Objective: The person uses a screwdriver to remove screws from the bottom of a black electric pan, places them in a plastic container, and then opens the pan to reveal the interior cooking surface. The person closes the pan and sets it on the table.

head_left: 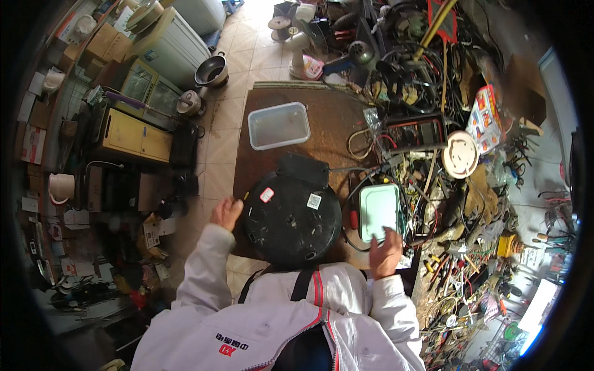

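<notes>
A round black appliance (pixel 291 219), scuffed and bearing a red-edged label and a square white code sticker, lies on the brown table in front of me. A flat black rectangular piece (pixel 303 170) sits at its far edge. My left hand (pixel 227 213) is just beside the appliance's left rim, fingers loosely bent, with nothing visible in them. My right hand (pixel 387 252) is at the near right corner of a pale green rectangular container (pixel 378 211), thumb and fingers apart; whether it touches the container is unclear. Between appliance and container lies a red-handled tool (pixel 354 213).
A clear plastic tub (pixel 279 126) stands on the far part of the brown tabletop (pixel 334 111). Tangled cables, tools and a cream round plate (pixel 460 154) crowd the right side. A black pan (pixel 211 70) and a yellow cabinet (pixel 136 137) are on the left.
</notes>
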Available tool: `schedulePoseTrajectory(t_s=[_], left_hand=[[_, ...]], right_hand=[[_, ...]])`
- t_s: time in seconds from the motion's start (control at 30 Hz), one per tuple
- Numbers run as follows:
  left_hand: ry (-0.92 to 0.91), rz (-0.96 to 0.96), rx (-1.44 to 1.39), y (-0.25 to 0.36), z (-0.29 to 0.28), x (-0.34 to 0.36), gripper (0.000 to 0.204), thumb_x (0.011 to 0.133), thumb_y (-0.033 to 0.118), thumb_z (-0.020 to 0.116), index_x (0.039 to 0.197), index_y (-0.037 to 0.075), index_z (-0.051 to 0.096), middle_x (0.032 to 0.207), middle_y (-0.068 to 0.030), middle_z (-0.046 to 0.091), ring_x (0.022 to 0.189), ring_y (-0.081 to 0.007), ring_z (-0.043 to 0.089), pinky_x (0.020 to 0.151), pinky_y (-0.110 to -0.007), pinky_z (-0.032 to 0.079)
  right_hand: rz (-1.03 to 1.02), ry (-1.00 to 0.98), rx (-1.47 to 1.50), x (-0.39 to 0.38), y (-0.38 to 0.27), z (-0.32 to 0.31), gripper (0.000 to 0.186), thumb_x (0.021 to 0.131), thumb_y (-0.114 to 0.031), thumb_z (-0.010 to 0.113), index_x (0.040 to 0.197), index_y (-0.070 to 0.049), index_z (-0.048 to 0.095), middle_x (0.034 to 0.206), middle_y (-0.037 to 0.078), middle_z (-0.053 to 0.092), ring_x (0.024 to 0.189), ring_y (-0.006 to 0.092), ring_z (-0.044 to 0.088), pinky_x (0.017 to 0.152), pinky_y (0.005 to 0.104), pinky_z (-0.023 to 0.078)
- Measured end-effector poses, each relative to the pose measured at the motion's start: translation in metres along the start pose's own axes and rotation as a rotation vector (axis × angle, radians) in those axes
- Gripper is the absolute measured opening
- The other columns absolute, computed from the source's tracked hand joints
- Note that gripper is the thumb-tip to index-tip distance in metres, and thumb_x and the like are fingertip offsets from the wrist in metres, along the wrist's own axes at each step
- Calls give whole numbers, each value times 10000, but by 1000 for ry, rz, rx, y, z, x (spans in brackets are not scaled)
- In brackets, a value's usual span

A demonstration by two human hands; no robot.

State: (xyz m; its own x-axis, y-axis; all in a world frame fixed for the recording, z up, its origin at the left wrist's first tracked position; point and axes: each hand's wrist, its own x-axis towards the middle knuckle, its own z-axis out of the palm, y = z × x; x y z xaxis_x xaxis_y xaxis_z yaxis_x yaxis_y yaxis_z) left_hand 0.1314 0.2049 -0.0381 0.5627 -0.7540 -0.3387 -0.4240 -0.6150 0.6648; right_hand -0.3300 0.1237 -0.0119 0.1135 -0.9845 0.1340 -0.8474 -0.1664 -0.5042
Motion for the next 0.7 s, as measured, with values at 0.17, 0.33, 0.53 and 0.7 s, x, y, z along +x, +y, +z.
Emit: schedulePoseTrajectory(t_s=[0.17,0.33,0.53,0.7], left_hand=[[-210,-38,-591,-41,50,-39,817,827,482,842,1386,-24,526,1283,-114,643,1155,-235,603,1041,-378,474],[-282,-210,-691,-61,58,-33,795,750,420,899,1325,-25,578,1196,-112,683,1065,-205,645,971,-361,517],[-247,-207,-719,-53,60,-37,767,716,407,916,1270,-27,611,1160,-112,698,1027,-193,659,947,-348,527],[-140,-137,-570,-44,66,-39,684,718,371,917,1204,-30,651,1094,-106,719,963,-185,670,889,-343,550]], right_hand=[[-51,-326,242,-7,-65,29,604,886,-275,768,1340,59,552,1184,266,656,1098,439,645,960,466,519],[58,-372,287,-2,-78,57,893,902,-481,733,1505,65,365,1330,323,583,1230,475,573,1071,486,447],[216,-468,294,13,-81,69,990,883,-549,729,1517,93,322,1388,366,541,1298,482,544,1092,485,439],[250,-418,351,13,-80,68,960,898,-547,712,1490,119,353,1380,367,552,1282,487,559,1084,480,449]])
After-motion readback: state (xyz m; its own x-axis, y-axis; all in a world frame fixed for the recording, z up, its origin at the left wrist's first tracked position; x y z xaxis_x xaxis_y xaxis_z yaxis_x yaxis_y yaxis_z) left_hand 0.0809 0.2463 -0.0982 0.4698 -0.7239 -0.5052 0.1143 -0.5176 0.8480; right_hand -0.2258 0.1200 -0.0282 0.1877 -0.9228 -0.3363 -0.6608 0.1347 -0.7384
